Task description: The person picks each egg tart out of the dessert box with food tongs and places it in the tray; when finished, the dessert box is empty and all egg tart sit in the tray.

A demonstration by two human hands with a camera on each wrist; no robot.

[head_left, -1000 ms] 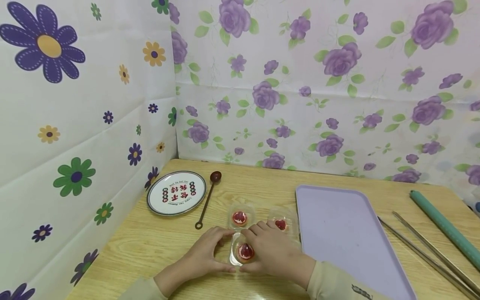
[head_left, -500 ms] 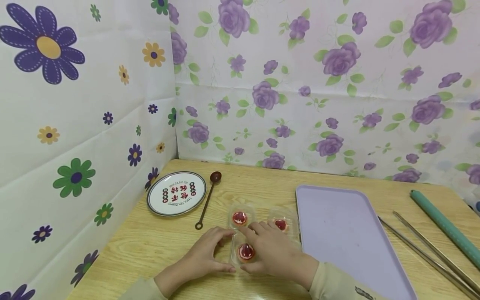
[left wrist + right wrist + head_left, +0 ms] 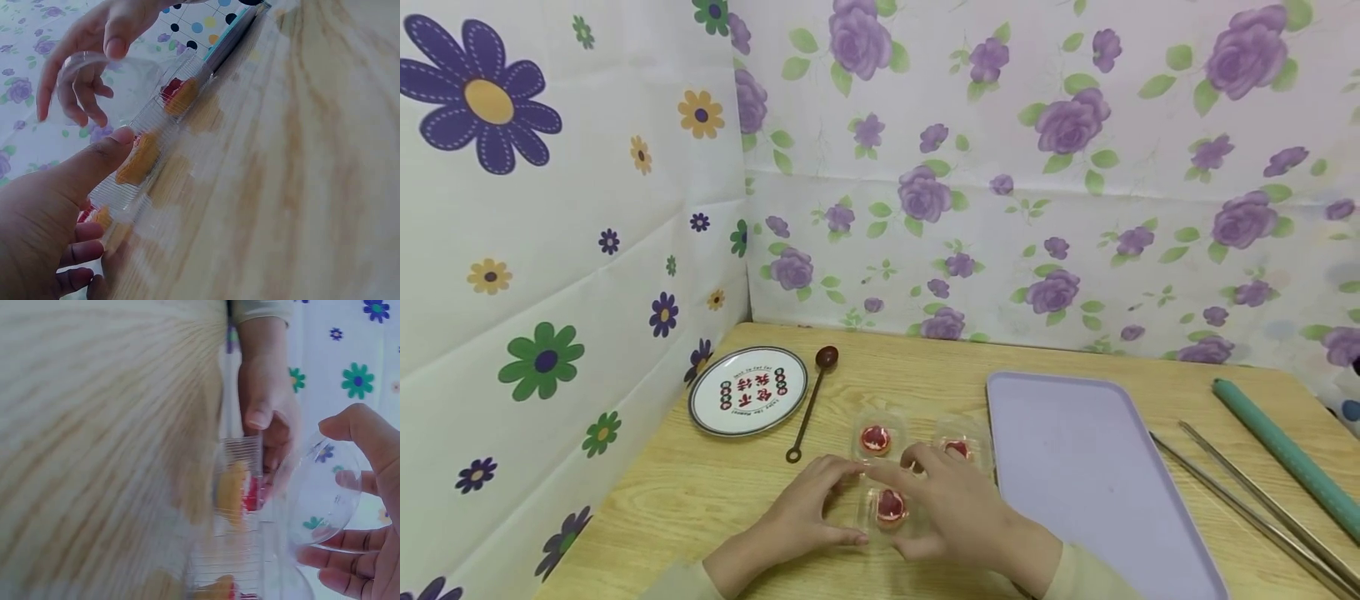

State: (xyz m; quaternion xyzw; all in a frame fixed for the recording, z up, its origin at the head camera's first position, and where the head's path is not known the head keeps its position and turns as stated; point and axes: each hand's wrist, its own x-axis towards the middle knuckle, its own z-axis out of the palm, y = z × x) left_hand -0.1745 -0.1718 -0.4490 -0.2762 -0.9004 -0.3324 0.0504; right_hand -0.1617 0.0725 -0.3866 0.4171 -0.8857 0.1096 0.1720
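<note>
A small tart (image 3: 891, 507) with a red topping sits in a clear plastic container (image 3: 125, 195) on the table. My left hand (image 3: 793, 515) holds this container at its left side, thumb at the near edge and index finger at the far edge. A clear domed lid (image 3: 328, 490) is in my right hand (image 3: 966, 515), between thumb and fingers, raised off the container. Just behind are a second boxed tart (image 3: 876, 439) and, partly hidden by my right hand, a third tart (image 3: 957, 451).
A lilac tray (image 3: 1075, 458) lies on the right. Farther right are metal tongs (image 3: 1247, 492) and a green rod (image 3: 1285, 450). At the back left, a white plate (image 3: 748, 392) with red lettering lies beside a dark brown long-handled spoon (image 3: 808, 408). Patterned cloth walls enclose the table.
My right hand has lifted the lid off the front container and moved slightly right with it. My left hand stays at the container's left side. The head view has shifted slightly.
</note>
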